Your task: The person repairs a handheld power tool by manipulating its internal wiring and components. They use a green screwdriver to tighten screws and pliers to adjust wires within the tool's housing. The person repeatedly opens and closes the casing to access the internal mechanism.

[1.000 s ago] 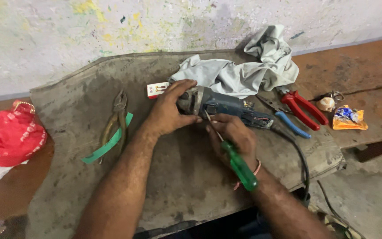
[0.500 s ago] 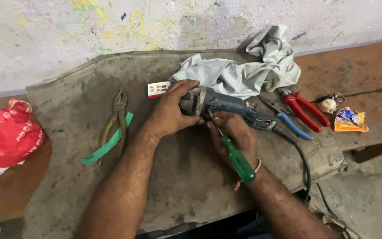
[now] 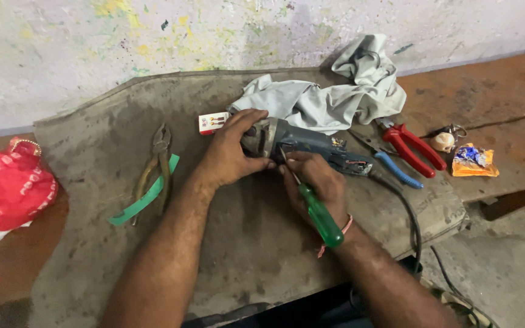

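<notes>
A person works on a blue-grey angle grinder (image 3: pixel 311 144) lying on its side near the middle of a worn grey mat (image 3: pixel 92 243) spread over a reddish-brown bench (image 3: pixel 493 103). The left hand (image 3: pixel 232 152) is clamped over the grinder's metal head end, fingers curled around it. The right hand (image 3: pixel 317 182) is closed around a green-handled screwdriver (image 3: pixel 318 214), its thin shaft angled up to the grinder's body just beside the left thumb. A black cord (image 3: pixel 409 218) trails from the grinder's tail off the mat's front edge. Behind the tool lies a crumpled grey cloth (image 3: pixel 335 97); to the right sit red-handled pliers (image 3: pixel 417 146) and blue-handled pliers (image 3: pixel 393 167). To the left, bare metal pliers (image 3: pixel 156 159) rest across a green strip (image 3: pixel 144 197), with a red cloth bundle (image 3: pixel 7 188) well apart at the bench's end.
</notes>
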